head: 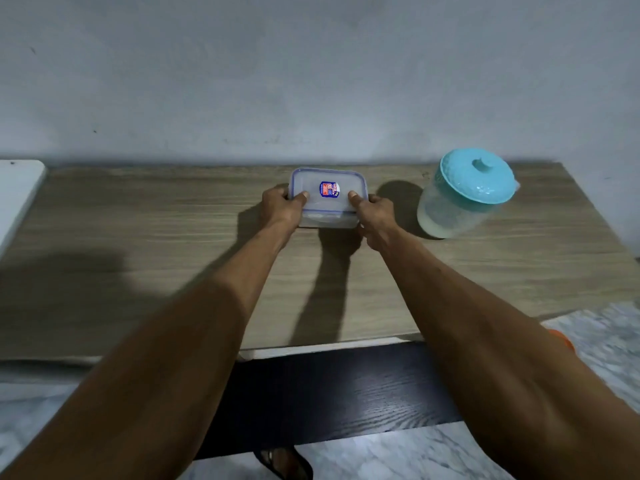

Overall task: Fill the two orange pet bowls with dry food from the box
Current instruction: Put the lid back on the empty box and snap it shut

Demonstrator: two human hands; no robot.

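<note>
Both hands, left hand (pixel 281 206) and right hand (pixel 374 212), grip the lidded box (pixel 328 195) at the bench's (pixel 138 220) far edge.

My left hand (pixel 282 206) and right hand (pixel 375 211) grip the lidded plastic box (pixel 329 197) on the wooden table (pixel 138 220), beside a teal-lidded jug (pixel 464 195).

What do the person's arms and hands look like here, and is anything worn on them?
Both arms are bare from the frame's bottom edge to the fingertips: no sleeves show. The left hand and right hand have no gloves, and no watch, bracelet or ring is visible on either wrist or on the fingers in view. No markings or tattoos can be made out in this dim light.
</note>
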